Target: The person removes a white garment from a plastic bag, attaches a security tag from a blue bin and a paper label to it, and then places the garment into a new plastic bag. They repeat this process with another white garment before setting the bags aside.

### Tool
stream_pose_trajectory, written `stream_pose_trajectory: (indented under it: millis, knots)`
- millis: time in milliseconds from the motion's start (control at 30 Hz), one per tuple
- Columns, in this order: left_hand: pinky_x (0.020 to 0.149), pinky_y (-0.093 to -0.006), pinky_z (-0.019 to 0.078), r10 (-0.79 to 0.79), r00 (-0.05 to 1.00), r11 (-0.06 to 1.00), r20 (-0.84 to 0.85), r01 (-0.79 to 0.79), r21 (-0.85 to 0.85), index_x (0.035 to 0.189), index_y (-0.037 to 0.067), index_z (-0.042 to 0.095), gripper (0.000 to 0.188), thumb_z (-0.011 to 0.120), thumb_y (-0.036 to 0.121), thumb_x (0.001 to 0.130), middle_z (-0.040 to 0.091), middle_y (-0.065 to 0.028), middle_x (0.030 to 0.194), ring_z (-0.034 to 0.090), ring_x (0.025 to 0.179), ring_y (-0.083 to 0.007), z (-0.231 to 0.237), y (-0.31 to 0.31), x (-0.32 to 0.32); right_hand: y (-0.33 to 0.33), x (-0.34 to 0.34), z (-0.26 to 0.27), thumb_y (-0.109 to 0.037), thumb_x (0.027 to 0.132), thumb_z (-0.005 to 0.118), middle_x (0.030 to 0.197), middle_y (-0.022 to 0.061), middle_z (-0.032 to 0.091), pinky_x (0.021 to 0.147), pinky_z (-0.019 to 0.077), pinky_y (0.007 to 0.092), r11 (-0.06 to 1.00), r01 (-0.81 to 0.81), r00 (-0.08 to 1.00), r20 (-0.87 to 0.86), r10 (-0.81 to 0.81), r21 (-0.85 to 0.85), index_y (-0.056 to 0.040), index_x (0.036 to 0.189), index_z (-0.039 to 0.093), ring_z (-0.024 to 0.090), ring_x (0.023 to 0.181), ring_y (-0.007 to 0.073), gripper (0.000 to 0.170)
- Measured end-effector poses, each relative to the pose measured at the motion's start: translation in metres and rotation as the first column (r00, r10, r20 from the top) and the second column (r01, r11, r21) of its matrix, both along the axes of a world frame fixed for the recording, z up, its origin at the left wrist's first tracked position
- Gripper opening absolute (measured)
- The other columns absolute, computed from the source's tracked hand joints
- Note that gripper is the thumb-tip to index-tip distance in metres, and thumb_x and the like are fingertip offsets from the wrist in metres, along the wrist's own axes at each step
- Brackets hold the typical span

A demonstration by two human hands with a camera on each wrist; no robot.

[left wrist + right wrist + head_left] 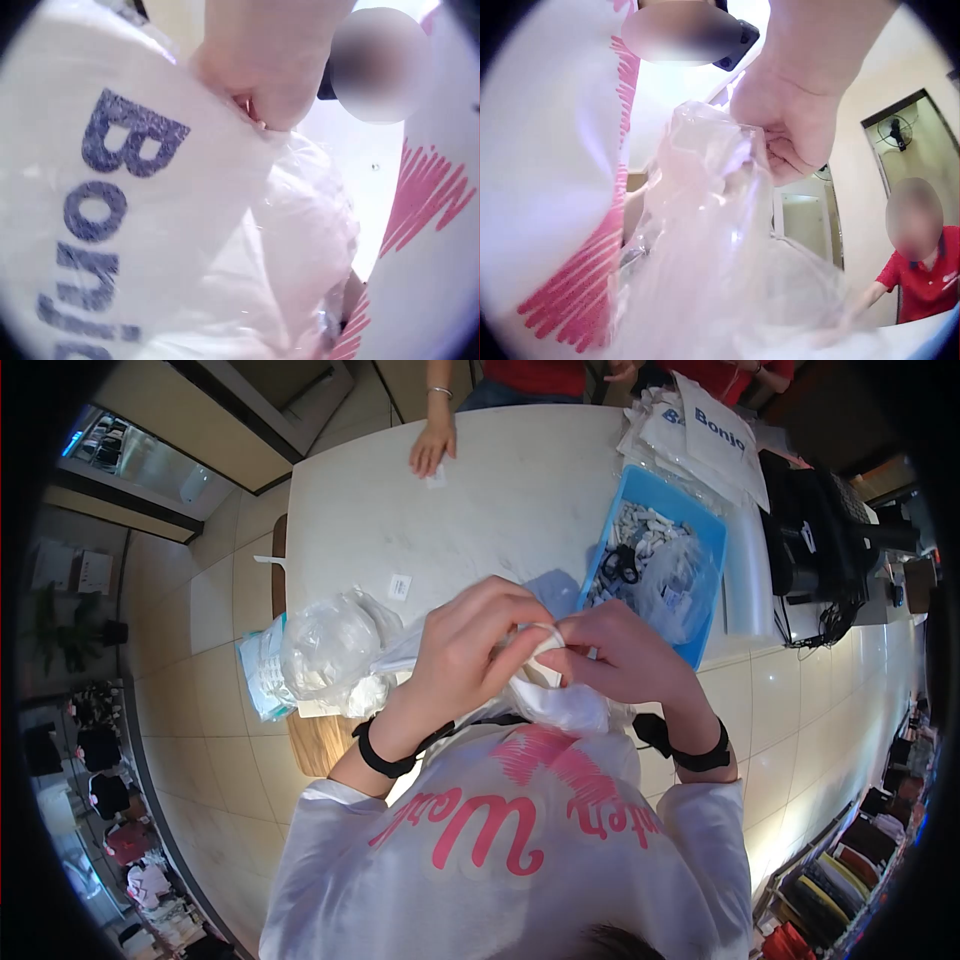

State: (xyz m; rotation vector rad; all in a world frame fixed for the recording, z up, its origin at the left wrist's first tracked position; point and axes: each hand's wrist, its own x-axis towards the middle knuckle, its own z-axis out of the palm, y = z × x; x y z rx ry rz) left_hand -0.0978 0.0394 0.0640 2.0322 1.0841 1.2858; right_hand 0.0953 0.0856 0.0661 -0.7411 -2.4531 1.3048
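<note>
Both hands meet over the near edge of the table, pinching the top of a white plastic bag (565, 707). My left hand (476, 640) grips the rim from the left, fingers curled over it. Opposite it, my right hand (632, 652) pinches the same rim, its fingertips close beside the left ones. In the left wrist view the bag (202, 232) hangs below the left hand (262, 67), with dark blue "Bonjo" lettering. Clear, shiny film (705, 210) hangs from the right hand (795, 120) in the right wrist view. What is inside the bag is hidden.
A blue bin (716, 555) holds small white pieces, clear plastic and black scissors (621, 564). Behind it lie printed white bags (716, 440). Crumpled clear plastic (335, 645) sits at left, a small white label (399, 587) nearby. Another person's hand (434, 448) rests at the far edge.
</note>
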Motion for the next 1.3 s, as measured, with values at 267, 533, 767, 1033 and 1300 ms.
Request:
stream_pose_trajectory:
  millis: [267,533,767,1033,1300]
  knots:
    - [0.058,-0.0302,0.045,0.128,0.961,0.99,-0.245,-0.109,0.089,0.076,0.009,0.064,0.026,0.082,0.019,0.061,0.058,-0.0035,0.079,0.057,0.071,-0.0199,-0.005,-0.014,-0.008,-0.013,-0.006,-0.005,-0.018,0.092,0.055,0.059,0.007,0.062,0.053,0.0468,0.0236,0.848,0.241,0.929,-0.141,-0.343,-0.472,0.0028,0.08,0.061,0.065,0.062,0.0091,0.024]
    - [0.059,-0.029,0.0425,0.176,0.903,0.974,-0.392,-0.217,-0.061,0.08,0.007,0.069,0.011,0.073,0.012,0.071,0.056,-0.0027,0.076,0.052,0.067,-0.018,-0.013,0.008,-0.016,-0.002,-0.026,-0.017,-0.014,0.088,0.061,0.048,0.0007,0.047,0.042,0.0314,0.0265,0.806,0.415,0.91,-0.179,-0.375,0.421,0.0001,0.063,0.055,0.04,0.045,0.006,0.029]
    - [0.058,-0.0235,0.0384,0.185,0.978,0.936,-0.091,-0.204,-0.288,0.083,0.001,0.068,0.01,0.07,0.005,0.074,0.052,-0.0019,0.07,0.045,0.064,-0.0101,-0.005,0.024,-0.007,0.015,-0.034,-0.013,-0.019,0.087,0.063,0.05,0.0047,0.039,0.046,0.0323,0.0262,0.811,0.57,0.768,-0.264,-0.584,-0.135,0.0012,0.064,0.052,0.039,0.049,0.0053,0.032]
    - [0.06,-0.0234,0.0382,0.12,0.989,0.955,0.086,-0.091,-0.281,0.086,0.001,0.062,0.01,0.065,0.01,0.083,0.053,-0.0014,0.076,0.046,0.066,-0.0096,0.0,0.045,-0.023,0.033,-0.047,-0.017,-0.009,0.085,0.065,0.073,-0.0029,0.051,0.052,0.0361,0.0207,0.767,0.296,0.608,-0.508,-0.611,-0.569,-0.0016,0.082,0.055,0.045,0.062,0.0032,0.013]
    - [0.066,-0.0178,0.0346,0.166,0.867,0.821,0.469,0.142,-0.553,0.097,0.009,0.052,0.009,0.051,0.018,0.094,0.051,0.0053,0.082,0.046,0.077,-0.004,-0.003,0.059,-0.053,0.058,-0.017,-0.02,-0.006,0.083,0.066,0.074,-0.0027,0.049,0.057,0.0366,0.0204,0.899,0.169,0.873,-0.361,-0.326,-0.403,-0.0023,0.078,0.055,0.044,0.067,0.0035,0.013]
